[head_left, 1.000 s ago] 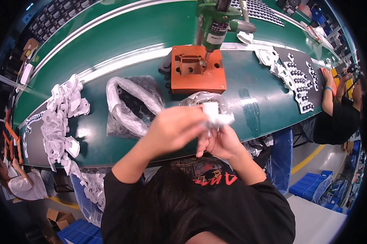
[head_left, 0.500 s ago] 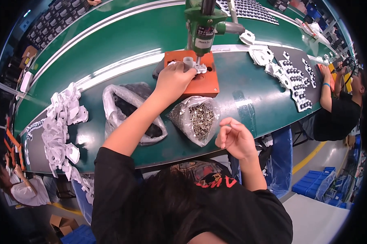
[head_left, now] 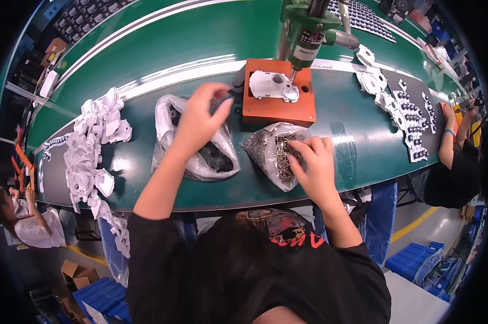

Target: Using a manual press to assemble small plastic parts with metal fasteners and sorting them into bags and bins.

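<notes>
Left hand [head_left: 200,116] has pulled back over the black-parts bag [head_left: 198,143], fingers loosely curled; right hand [head_left: 315,164] pinches screws [head_left: 284,154].

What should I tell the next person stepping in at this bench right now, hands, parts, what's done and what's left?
Left hand: raised over the clear bag of dark parts, fingers curled; whether it holds anything cannot be told.
Right hand: fingertips in the open clear bag of screws.
White housing sits on the orange fixture, under the green screwdriver.
Pile of white housings lies to the left on the green conveyor table.
Done: housing seated in the fixture.
Left, as it looks: no screw is seen in it yet; the pile on the left waits.
</notes>
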{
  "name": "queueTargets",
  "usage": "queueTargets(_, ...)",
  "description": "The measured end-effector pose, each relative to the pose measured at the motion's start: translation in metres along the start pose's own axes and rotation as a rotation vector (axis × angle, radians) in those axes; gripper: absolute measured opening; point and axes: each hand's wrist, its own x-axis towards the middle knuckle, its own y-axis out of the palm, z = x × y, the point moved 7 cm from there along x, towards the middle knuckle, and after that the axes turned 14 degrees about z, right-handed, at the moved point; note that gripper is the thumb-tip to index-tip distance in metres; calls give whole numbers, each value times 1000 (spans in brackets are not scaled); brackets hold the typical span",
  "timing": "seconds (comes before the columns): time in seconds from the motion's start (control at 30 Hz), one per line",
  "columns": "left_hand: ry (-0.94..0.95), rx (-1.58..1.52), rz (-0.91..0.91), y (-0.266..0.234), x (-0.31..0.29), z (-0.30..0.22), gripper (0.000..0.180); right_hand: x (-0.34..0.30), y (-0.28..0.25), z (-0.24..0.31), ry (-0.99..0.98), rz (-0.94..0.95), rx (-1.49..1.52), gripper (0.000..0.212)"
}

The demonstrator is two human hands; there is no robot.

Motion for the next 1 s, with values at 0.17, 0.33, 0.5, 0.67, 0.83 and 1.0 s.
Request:
queueTargets(0.17, -169, 218, -68, -57, -54, 23, 19, 5, -1, 1, -43, -18, -8, 24)
queueTargets(0.33, -227, 432, 65, -52, -74, 48, 14, 13, 1, 6, -56, 27, -45, 23)
queueTargets(0.5, -227, 570, 55, -46, -63, 50, 17, 18, 2, 6, -74, 20, -73, 23)
queueTargets(0.67, -355, 763, 58, -42, -56, 57, 22, 18, -5, 8, -56, 16, -60, 20)
queueTargets(0.83, -420, 865, 32, -35, -61, 69, 25, 13, -3, 3, -69, 27, -34, 19)
queueTargets(1.0, -443, 866, 68, -39, -64, 63, 24, 10, -2, 3, -89, 31, -65, 16)
